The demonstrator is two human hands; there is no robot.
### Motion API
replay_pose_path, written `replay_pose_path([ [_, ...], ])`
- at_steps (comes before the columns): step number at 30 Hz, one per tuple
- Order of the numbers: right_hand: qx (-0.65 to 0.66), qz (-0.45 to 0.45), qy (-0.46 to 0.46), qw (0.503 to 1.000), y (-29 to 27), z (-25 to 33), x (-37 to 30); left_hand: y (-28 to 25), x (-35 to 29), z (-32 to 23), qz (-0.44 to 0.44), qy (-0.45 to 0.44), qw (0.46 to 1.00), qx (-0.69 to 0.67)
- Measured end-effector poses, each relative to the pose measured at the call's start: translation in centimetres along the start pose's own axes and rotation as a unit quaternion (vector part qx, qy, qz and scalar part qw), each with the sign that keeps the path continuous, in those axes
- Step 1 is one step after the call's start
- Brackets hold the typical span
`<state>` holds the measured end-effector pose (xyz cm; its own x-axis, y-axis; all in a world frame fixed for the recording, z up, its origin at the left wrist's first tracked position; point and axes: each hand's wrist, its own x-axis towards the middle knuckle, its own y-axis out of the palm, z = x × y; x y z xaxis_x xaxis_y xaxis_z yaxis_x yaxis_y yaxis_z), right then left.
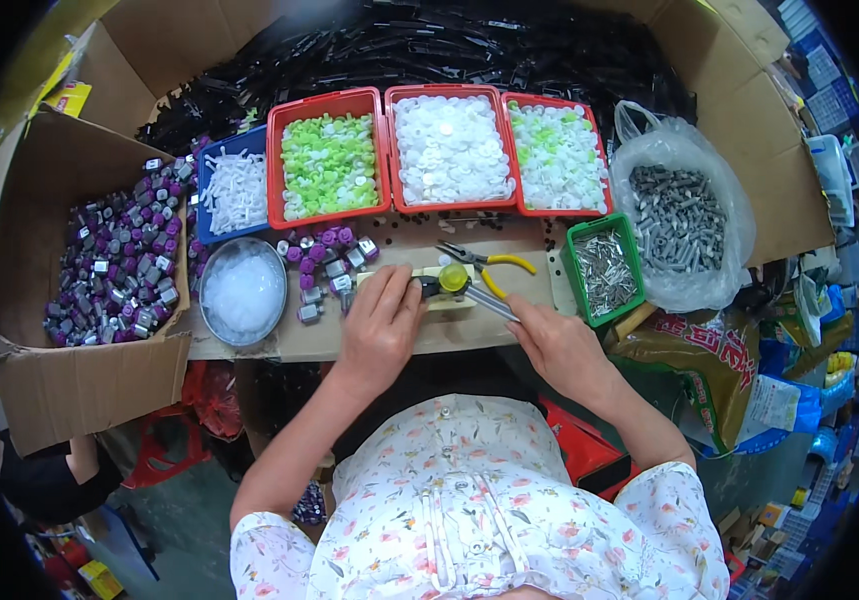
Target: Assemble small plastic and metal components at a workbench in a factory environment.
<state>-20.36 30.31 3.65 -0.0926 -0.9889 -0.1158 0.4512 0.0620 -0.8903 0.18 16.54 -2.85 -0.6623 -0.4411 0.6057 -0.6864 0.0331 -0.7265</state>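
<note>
Evidently the black piece (pixel 429 287) was pinned near the front edge of the table (pixel 324 343), where the fingers of the left hand (pixel 384 318) pressed together on it, above a pale block (pixel 447 303). The right hand (pixel 561 350), apart from the left, was closed around the grey handle of a hammer-like tool (pixel 487 299), its round yellow head beside the black piece (whether the two touched, I could not tell from above).

Just behind the tool lay pliers (pixel 502 263) with yellow grips. To the left of the left hand, purple-and-grey parts (pixel 324 252) sat loose near a round metal bowl (pixel 239 342) of whitish, translucent material. On the right stood a green basket (pixel 621 313) of thin metal pins, and beside it a clear plastic bag (pixel 737 235) holding grey metal pieces.

Farther back, three red bins (pixel 457 206) stood in a row: green and white bits in the outer two, white ones in the middle. A blue tray (pixel 232 235) of slender white pieces adjoined them on the left. Behind everything spread a heap of black strips (pixel 429 50); at far left, a cardboard box (pixel 89 395) held more purple-and-grey parts (a good many).
</note>
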Motion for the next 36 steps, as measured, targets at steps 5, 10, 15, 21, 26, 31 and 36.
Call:
replay_pose_path([
  [5, -0.006, -0.030, -0.051, 0.998, -0.5, -0.4, 0.6, 1.1, -1.6, -2.4, 0.018, -0.035, 0.999, 0.003],
  [10, 0.131, -0.221, -0.170, 0.952, -2.2, 2.7, 1.6, 1.5, -2.1, -2.3, 0.001, -0.012, 0.999, 0.033],
  [15, 0.005, -0.046, -0.102, 0.994, 0.3, 1.4, 3.6, 2.0, -2.2, -1.9, 0.016, -0.002, 0.999, 0.052],
  [21, 0.076, -0.140, -0.170, 0.972, 0.0, 2.6, 3.5, 2.1, -2.5, -2.5, -0.002, -0.016, 0.999, 0.048],
  [26, 0.052, -0.104, -0.178, 0.977, -0.9, 2.9, 3.5, 1.2, -2.7, -2.6, -0.005, -0.009, 0.999, 0.038],
  [31, -0.007, -0.041, -0.117, 0.992, -0.5, 2.1, 3.5, 0.1, -3.1, -2.5, -0.018, -0.009, 1.000, 0.003],
  [36, 0.060, -0.116, -0.160, 0.978, -1.1, 1.4, 2.6, -0.8, -2.1, -1.8, -0.054, -0.038, 0.998, 0.009],
])
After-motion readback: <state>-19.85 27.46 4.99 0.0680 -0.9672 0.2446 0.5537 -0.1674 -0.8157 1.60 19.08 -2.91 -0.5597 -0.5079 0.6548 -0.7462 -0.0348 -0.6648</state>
